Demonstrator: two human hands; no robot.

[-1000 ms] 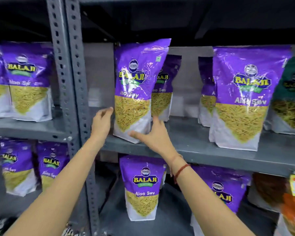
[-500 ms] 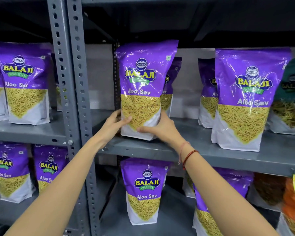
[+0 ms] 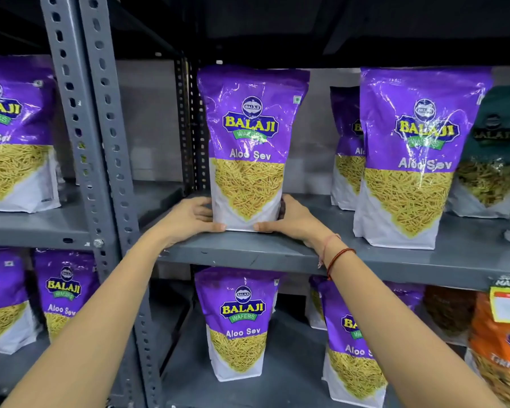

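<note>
A purple and white Aloo Sev snack bag (image 3: 249, 142) stands upright at the front of the grey metal shelf (image 3: 248, 251). My left hand (image 3: 190, 216) grips its lower left side, thumb along the bottom front edge. My right hand (image 3: 289, 217) grips its lower right side the same way, fingers wrapped behind the bag. A red thread bracelet circles my right wrist.
More Aloo Sev bags stand to the right (image 3: 415, 160), on the left rack (image 3: 15, 136) and on the shelf below (image 3: 239, 328). A dark green bag (image 3: 492, 154) and an orange bag (image 3: 501, 348) are at the right. Perforated grey uprights (image 3: 92, 142) divide the racks.
The bag was tilted with my hands reaching for its base. It now stands upright and square to the front, and both hands clasp its bottom corners.
</note>
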